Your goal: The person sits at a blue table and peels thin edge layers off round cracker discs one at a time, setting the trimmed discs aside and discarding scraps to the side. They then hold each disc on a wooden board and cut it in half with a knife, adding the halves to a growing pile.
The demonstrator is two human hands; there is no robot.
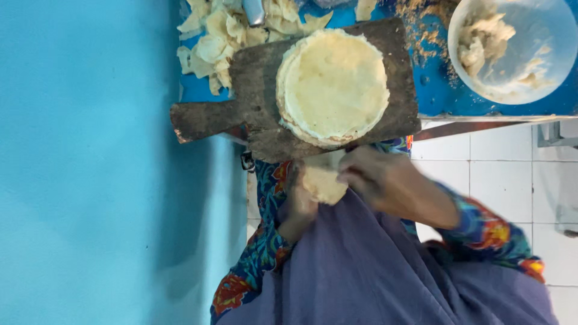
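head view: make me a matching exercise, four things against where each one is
Things:
1 stack of round dough sheets
2 glass bowl
3 dough scraps
4 small dough piece

Places:
a between the left hand and right hand
b top right, on the blue table
c on the wooden board
d top left of the board

Pairs: 1-c, 2-b, 3-d, 4-a

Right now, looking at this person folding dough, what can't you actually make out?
All in the head view:
- Left hand: its fingers lie behind the dough piece, so its grip is unclear.
- Right hand: blurred, fingertips indistinct.
- Bowl: cut off by the top edge; contents are pale lumps, too blurred to identify.
- Metal object among the dough scraps: mostly cut off by the top edge.
- Wooden board: largely covered by the stack of dough rounds.
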